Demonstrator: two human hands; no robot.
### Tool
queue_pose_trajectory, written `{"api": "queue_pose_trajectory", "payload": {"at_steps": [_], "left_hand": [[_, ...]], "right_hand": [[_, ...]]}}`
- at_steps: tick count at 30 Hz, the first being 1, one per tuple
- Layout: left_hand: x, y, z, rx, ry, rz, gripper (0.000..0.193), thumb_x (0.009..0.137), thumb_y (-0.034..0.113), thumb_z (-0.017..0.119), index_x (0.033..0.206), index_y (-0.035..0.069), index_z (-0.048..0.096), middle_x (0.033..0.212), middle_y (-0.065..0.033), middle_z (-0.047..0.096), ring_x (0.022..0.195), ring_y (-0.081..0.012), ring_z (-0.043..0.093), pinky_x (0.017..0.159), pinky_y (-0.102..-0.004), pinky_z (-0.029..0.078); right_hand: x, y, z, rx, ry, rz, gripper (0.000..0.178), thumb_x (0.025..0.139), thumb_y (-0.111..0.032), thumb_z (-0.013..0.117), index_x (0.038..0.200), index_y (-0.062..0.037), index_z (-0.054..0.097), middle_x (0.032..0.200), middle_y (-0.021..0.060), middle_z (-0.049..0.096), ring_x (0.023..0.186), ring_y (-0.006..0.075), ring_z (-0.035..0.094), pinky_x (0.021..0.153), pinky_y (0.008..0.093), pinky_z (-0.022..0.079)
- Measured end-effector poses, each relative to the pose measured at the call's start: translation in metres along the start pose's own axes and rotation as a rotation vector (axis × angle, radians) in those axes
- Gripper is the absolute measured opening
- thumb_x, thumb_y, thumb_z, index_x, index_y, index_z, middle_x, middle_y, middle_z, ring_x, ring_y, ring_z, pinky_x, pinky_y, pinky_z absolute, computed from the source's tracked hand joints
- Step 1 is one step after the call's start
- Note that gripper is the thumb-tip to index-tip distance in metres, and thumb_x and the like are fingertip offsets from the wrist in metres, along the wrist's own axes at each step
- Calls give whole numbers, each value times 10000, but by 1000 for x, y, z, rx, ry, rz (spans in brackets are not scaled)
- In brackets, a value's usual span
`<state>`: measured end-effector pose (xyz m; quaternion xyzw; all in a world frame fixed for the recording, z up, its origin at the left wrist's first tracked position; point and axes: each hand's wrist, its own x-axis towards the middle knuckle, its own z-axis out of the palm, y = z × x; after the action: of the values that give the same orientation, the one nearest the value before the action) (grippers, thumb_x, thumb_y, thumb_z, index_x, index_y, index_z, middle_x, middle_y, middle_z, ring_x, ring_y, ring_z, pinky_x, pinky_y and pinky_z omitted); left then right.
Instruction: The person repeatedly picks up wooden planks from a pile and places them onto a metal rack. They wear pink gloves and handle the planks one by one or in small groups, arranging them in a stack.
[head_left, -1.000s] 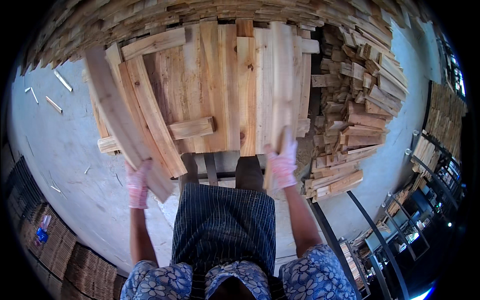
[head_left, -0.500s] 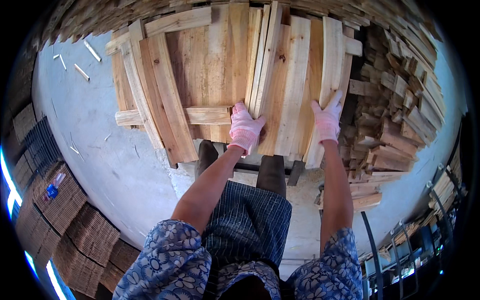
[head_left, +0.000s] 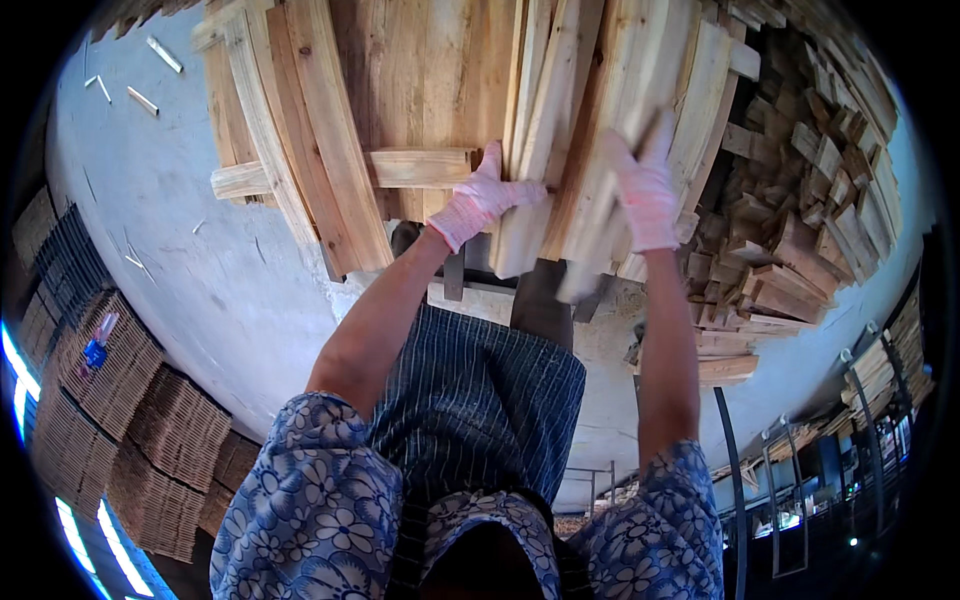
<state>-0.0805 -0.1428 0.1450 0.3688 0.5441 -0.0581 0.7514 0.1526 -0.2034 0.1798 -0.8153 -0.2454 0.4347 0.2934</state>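
My left hand (head_left: 485, 203), in a pink-white knit glove, lies at the near end of some narrow upright boards (head_left: 530, 130). Its thumb stretches right across them and its fingers point away from me. My right hand (head_left: 645, 195), gloved alike and blurred by motion, rests with thumb and fingers spread on a long pale board (head_left: 632, 130), blurred too. Both sets of boards lie loose over a layer of side-by-side planks (head_left: 430, 90). A short crosspiece (head_left: 425, 168) ends close to my left fingers.
More long boards (head_left: 325, 130) lie on the left side of the planks. A heap of wood offcuts (head_left: 770, 250) covers the floor at the right. Brown slatted stacks (head_left: 100, 390) stand at the lower left. Small white sticks (head_left: 143, 101) lie on the grey floor (head_left: 170, 230).
The board under my right hand has slid left and now slants. The narrow boards by my left hand tilt more, and my left thumb reaches farther across. The whole view has shifted.
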Motion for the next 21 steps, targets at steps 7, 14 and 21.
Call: {"api": "queue_pose_trajectory", "payload": {"at_steps": [7, 14, 21], "left_hand": [[-3, -17, -8, 28, 73, -71, 1303, 755, 476, 896, 1627, -14, 60, 1424, -197, 539, 1303, -259, 524, 1101, -348, 446], [-16, 37, 58, 655, 207, -13, 1224, 735, 450, 884, 1625, 17, 163, 1576, -273, 361, 1453, -391, 401, 1181, -429, 388], [22, 34, 143, 1152, 442, 161, 857, 809, 417, 790, 1497, 111, 380, 1371, -268, 448, 1204, -413, 530, 965, -500, 496]], "right_hand": [[8, 0, 89, 60, -40, -88, 1125, 840, -461, 795, 1634, 13, 154, 1614, 297, 343, 1498, 396, 362, 1217, 378, 323], [-33, 16, 20, 240, 52, 66, 993, 861, -309, 778, 1638, -50, 215, 1610, 273, 365, 1485, 379, 395, 1214, 413, 342], [10, 115, -123, -368, 281, 172, 966, 927, -362, 738, 1661, -134, 154, 1515, 295, 393, 1346, 464, 475, 1126, 459, 413]]}}
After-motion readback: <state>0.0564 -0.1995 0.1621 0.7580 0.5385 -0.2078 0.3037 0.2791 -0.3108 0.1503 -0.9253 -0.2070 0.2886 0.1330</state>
